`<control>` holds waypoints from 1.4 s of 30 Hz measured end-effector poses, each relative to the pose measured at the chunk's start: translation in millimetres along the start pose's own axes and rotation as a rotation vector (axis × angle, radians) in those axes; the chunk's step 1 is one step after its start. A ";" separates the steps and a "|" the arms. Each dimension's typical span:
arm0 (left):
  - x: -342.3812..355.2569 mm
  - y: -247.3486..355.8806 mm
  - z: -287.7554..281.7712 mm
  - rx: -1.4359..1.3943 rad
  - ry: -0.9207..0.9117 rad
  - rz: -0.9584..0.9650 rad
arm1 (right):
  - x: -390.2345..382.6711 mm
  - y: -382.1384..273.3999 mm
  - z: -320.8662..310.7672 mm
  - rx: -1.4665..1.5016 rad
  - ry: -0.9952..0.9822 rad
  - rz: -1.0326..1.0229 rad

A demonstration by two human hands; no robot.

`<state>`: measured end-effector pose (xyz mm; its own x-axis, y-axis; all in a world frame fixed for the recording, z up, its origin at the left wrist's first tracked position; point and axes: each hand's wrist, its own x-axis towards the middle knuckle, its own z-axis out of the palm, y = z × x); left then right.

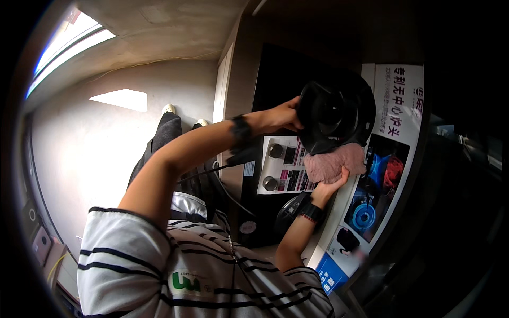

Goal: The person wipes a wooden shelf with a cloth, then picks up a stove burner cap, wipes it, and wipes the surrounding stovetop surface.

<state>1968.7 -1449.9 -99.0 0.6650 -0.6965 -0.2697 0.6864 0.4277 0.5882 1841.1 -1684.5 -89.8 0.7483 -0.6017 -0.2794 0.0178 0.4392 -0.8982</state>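
Your left hand [282, 117] has its grip clamped on the near rim of a black dished piece [347, 114], thumb and fingers pinching the edge. Your right hand [330, 186] has its grip closed on a bunched pink cloth [335, 163], with the thumb showing near the cloth's lower edge. The cloth lies against the bottom edge of the black piece, so the two are touching. The black piece is in front of you, above the dark surface [270, 79], and a raised round middle shows inside it.

You wear a black band on each wrist, and a red bracelet sits beside the right one. Just below the black piece is a pale panel [262, 180] with two round metal knobs [275, 151]. Near your right wrist sits a rounded black object [289, 210]; you cannot tell what it is. A dark cable [233, 197] curves across to the left of it. On your right stands a long printed board [379, 119] with pictures of blue flames. Farther out to your left, a patch of sunlight [124, 99] lies on the pale floor [95, 159], with a bright window [69, 37] beyond it.
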 end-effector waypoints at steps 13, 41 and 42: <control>-155.6 -22.3 -83.8 -0.164 0.214 -0.095 | -77.4 50.0 92.9 -0.168 -0.123 0.292; -159.2 -69.8 -118.7 -0.056 0.441 -0.001 | -88.8 41.9 76.1 -0.356 -0.046 0.196; -159.7 -69.3 -119.6 -0.061 0.445 -0.009 | -89.6 31.3 72.6 -0.284 -0.037 0.246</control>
<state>1850.2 -1299.3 -187.9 0.7116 -0.3901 -0.5843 0.7000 0.4654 0.5417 1822.8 -1568.5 -68.2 0.7309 -0.4745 -0.4906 -0.3458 0.3623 -0.8655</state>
